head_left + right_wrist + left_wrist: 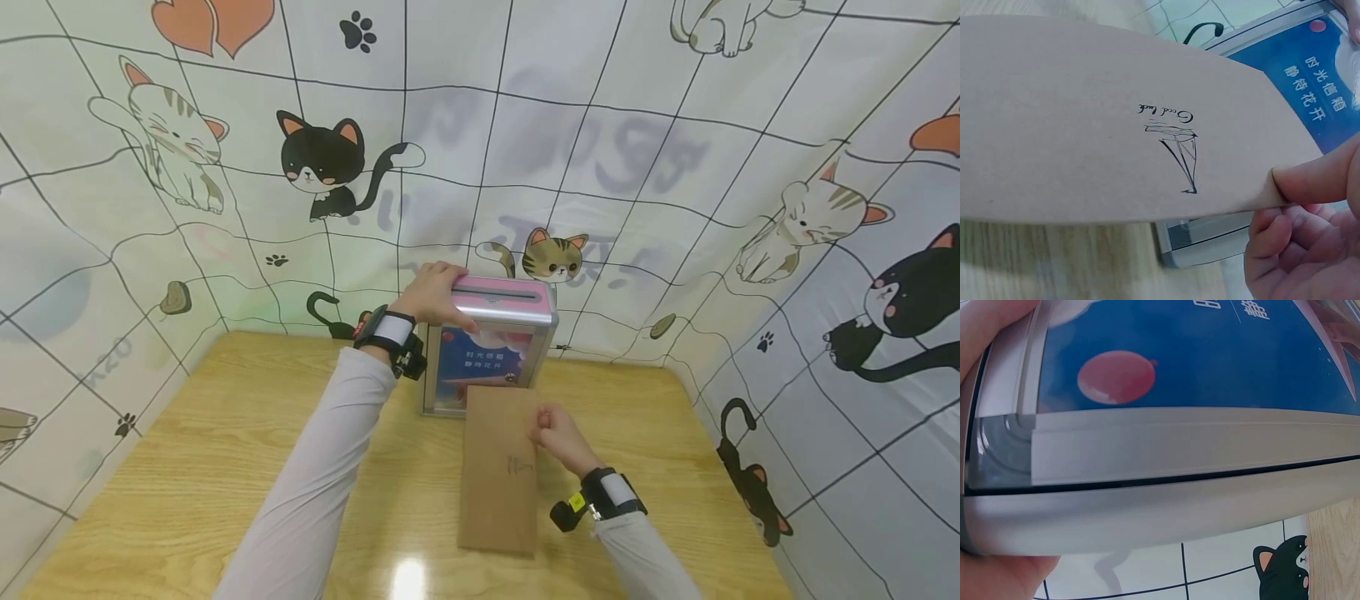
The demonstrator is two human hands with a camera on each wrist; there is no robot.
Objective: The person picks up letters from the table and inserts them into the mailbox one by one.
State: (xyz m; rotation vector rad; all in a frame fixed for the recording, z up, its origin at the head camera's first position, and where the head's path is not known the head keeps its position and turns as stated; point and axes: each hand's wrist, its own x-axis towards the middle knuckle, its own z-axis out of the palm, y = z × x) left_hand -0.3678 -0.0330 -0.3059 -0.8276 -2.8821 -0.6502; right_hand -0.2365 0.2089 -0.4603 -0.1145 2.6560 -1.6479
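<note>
A silver-framed letter box [491, 358] stands upright on the table, with a pink top, a long slot in it and a blue picture panel in front. My left hand [433, 296] grips its upper left corner, thumb over the front edge; the left wrist view shows the frame between thumb and fingers. A long brown paper envelope [497, 483] overlaps the lower front of the box in the head view. Near its top, my right hand [558, 435] pinches the right edge between thumb and curled fingers. The envelope [1085, 125] bears a small boat drawing and "Good luck".
The wood-grain table [225, 450] extends to both sides of the box. Close behind the box hangs a white cloth [465, 167] printed with cats and grid lines, which also encloses the left and right sides. A camera is strapped to each wrist.
</note>
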